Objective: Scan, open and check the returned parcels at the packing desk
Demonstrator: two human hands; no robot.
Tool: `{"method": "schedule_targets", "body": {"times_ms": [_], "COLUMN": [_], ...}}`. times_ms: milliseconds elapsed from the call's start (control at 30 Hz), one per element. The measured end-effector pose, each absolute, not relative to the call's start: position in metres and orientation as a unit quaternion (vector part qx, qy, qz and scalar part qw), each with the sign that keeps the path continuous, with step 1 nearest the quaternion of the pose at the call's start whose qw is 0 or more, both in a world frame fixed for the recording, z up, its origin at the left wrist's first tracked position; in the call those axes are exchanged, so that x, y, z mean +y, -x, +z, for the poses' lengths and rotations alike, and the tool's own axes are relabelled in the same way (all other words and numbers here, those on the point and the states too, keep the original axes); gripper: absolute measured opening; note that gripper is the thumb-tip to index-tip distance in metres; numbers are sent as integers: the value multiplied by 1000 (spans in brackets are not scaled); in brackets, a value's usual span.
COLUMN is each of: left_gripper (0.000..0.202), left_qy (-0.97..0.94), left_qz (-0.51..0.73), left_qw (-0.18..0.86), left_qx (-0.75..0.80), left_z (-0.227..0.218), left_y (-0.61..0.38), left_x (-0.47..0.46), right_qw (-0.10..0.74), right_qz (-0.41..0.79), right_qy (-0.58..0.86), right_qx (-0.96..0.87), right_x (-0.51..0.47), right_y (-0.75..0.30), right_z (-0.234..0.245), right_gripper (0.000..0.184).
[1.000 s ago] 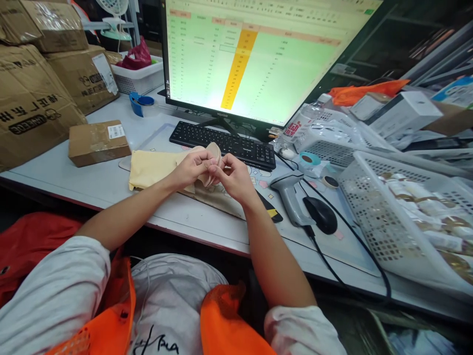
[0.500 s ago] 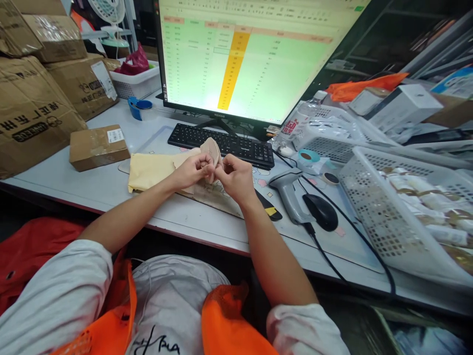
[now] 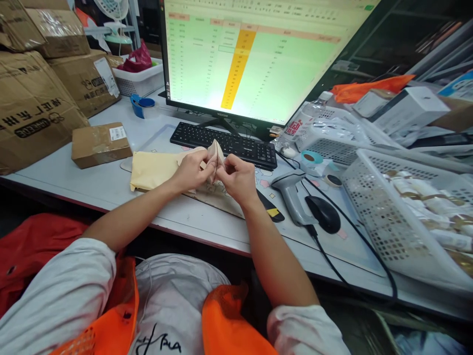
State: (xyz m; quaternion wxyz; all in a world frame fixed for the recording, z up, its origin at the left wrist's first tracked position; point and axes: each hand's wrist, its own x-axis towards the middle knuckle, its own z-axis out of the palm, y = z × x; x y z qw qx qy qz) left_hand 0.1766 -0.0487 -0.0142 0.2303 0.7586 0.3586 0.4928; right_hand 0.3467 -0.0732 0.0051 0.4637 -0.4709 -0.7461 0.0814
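Observation:
Both hands meet over the desk in front of the keyboard (image 3: 225,143). Between them stands a thin, floppy beige piece (image 3: 215,150), folded to a peak at the top; its exact kind cannot be made out. My left hand (image 3: 192,168) pinches its left side, while the fingers of my right hand (image 3: 239,178) close on its right edge. A pale yellow padded envelope (image 3: 150,170) lies by my left wrist. More beige material shows behind the left fingers. Under the hands lies a flat brownish sheet (image 3: 218,198), partly covered.
A grey barcode scanner (image 3: 291,197) and a black mouse (image 3: 323,213) lie right of my forearm, near a black-and-yellow cutter (image 3: 271,207). A white basket (image 3: 384,217) of wrapped items stands far right. The monitor (image 3: 258,64) rises behind; a small carton (image 3: 100,144) sits left.
The beige piece has turned from a rounded, layered shape to a pointed fold between my fingers. Both hands keep their pinch. The whole view has shifted slightly.

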Motion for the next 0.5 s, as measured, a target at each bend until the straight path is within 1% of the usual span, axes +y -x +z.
{"method": "schedule_targets", "body": {"times_ms": [67, 100, 167, 233, 333, 500], "left_gripper": [21, 19, 14, 11, 14, 34], "left_qy": [-765, -763, -755, -741, -714, -647], "left_qz": [496, 498, 504, 520, 546, 609], "left_qw": [147, 123, 106, 122, 188, 265], "left_qx": [384, 394, 406, 408, 396, 373], "left_z": [-16, -16, -13, -9, -3, 0], "left_y": [-178, -179, -177, -173, -162, -131], "left_x": [-49, -49, -50, -49, -45, -22], "right_qw": [474, 482, 499, 510, 524, 535], "right_qz": [57, 47, 35, 36, 45, 13], "right_qy": [485, 492, 507, 525, 548, 590], "right_qx": [-733, -723, -702, -681, -650, -605], "right_x": [-71, -70, -69, -68, -64, -53], "right_y": [-346, -346, -346, -350, -362, -392], "right_z": [4, 5, 6, 9, 11, 14], "right_gripper": [24, 23, 24, 26, 27, 27]}}
